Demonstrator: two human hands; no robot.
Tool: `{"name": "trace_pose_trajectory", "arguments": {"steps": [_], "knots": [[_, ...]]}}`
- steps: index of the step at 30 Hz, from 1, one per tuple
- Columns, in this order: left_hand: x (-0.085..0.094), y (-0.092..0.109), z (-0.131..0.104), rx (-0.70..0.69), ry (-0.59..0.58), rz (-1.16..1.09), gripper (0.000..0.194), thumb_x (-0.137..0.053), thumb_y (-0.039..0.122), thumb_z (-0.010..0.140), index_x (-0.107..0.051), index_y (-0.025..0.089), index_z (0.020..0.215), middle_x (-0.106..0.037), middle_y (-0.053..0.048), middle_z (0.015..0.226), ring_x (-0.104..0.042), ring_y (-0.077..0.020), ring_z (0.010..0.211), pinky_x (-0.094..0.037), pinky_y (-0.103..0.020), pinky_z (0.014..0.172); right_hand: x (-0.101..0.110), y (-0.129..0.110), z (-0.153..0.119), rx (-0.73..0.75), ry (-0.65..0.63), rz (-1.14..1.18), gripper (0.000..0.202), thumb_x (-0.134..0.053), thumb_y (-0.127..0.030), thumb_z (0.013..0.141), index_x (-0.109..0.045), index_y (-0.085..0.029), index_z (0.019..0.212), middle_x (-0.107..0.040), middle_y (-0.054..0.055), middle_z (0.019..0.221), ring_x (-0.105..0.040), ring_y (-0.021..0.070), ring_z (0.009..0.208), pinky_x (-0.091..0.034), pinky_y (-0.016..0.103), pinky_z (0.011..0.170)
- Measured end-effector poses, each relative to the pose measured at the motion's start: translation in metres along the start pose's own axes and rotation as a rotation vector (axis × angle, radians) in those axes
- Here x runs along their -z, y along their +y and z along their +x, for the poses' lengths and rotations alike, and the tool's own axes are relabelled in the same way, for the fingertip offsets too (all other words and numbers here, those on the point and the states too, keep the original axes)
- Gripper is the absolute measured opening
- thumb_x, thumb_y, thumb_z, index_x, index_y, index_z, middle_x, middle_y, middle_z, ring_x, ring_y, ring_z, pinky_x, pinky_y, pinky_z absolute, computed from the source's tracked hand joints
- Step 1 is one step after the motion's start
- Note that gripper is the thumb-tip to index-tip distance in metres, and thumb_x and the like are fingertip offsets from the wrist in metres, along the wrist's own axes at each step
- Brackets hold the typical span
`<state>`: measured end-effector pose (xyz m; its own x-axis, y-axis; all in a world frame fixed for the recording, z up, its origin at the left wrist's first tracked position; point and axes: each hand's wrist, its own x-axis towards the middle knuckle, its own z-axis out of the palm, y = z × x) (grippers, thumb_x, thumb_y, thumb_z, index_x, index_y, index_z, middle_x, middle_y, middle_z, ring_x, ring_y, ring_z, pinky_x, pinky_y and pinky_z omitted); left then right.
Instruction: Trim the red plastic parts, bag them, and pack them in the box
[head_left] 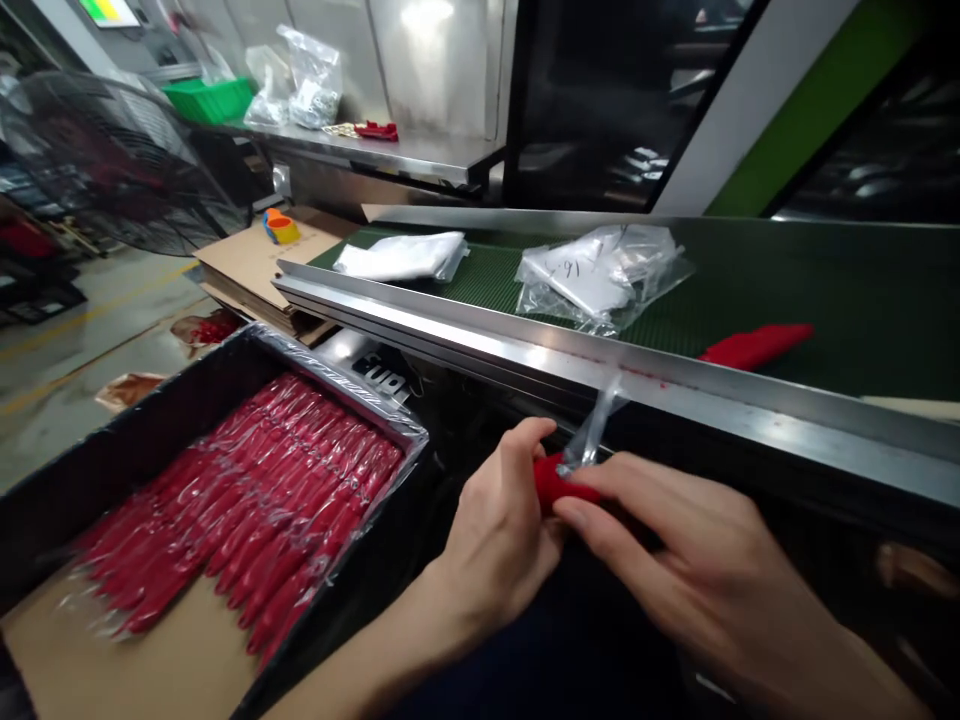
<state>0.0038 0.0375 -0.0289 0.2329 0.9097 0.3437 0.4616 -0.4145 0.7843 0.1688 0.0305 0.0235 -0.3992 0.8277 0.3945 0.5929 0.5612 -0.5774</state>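
Note:
My left hand (499,515) is closed around a smooth red piece (550,484), with the thumb raised along its side. A strip of clear plastic film (596,425) stands up from that piece. The thumb and fingers of my right hand (690,555) pinch at the piece and the film's lower end. Much of the red piece is hidden by both hands, so its full shape does not show. Another long red piece (757,346) lies on the green conveyor belt (487,285), beyond my right hand.
Rows of film-wrapped red pieces (285,490) fill much of a black-lined box (416,440) at left. The conveyor's metal edge (525,350) runs in front of my hands. Plastic bags (600,270) lie on the belt. Orange tape (282,228) sits on cardboard (315,240) near a fan (112,160).

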Motion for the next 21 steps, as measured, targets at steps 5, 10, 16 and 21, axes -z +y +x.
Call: {"name": "trace_pose_trajectory", "arguments": {"steps": [5, 10, 16, 21], "knots": [[-0.003, -0.02, 0.0, -0.034, 0.056, 0.095, 0.057, -0.059, 0.008, 0.075, -0.044, 0.022, 0.128, -0.061, -0.006, 0.105, -0.059, -0.0202, 0.095, -0.046, -0.038, 0.09, 0.002, 0.005, -0.032, -0.043, 0.135, 0.079, 0.021, -0.057, -0.012, 0.092, -0.061, -0.025, 0.108, -0.066, 0.001, 0.094, -0.065, 0.0115, 0.079, -0.052, 0.021, 0.069], [0.003, -0.028, 0.004, 0.105, 0.108, 0.021, 0.012, -0.053, 0.012, 0.088, -0.056, 0.018, 0.097, -0.061, -0.001, 0.085, -0.059, -0.0122, 0.077, -0.046, -0.025, 0.073, 0.001, 0.023, -0.069, -0.039, 0.202, 0.003, 0.031, -0.061, -0.006, 0.088, -0.061, -0.023, 0.113, -0.064, 0.003, 0.107, -0.065, 0.0098, 0.089, -0.05, 0.018, 0.076], [0.007, -0.02, -0.001, 0.093, 0.077, -0.04, 0.011, -0.053, 0.011, 0.088, -0.06, 0.019, 0.092, -0.059, 0.0, 0.084, -0.056, -0.0113, 0.078, -0.044, -0.023, 0.073, -0.007, 0.034, -0.088, -0.192, 0.277, 0.126, 0.033, -0.063, -0.008, 0.087, -0.066, -0.029, 0.112, -0.066, 0.001, 0.114, -0.067, 0.0131, 0.094, -0.054, 0.021, 0.078], [0.005, -0.017, -0.003, 0.092, 0.068, -0.075, 0.011, -0.054, 0.009, 0.086, -0.06, 0.019, 0.089, -0.06, 0.001, 0.086, -0.057, -0.0113, 0.08, -0.044, -0.023, 0.075, -0.016, 0.043, -0.098, -0.399, 0.397, 0.258, 0.018, -0.066, -0.019, 0.088, -0.071, -0.032, 0.1, -0.07, -0.002, 0.107, -0.071, 0.0121, 0.084, -0.058, 0.017, 0.072]]}}
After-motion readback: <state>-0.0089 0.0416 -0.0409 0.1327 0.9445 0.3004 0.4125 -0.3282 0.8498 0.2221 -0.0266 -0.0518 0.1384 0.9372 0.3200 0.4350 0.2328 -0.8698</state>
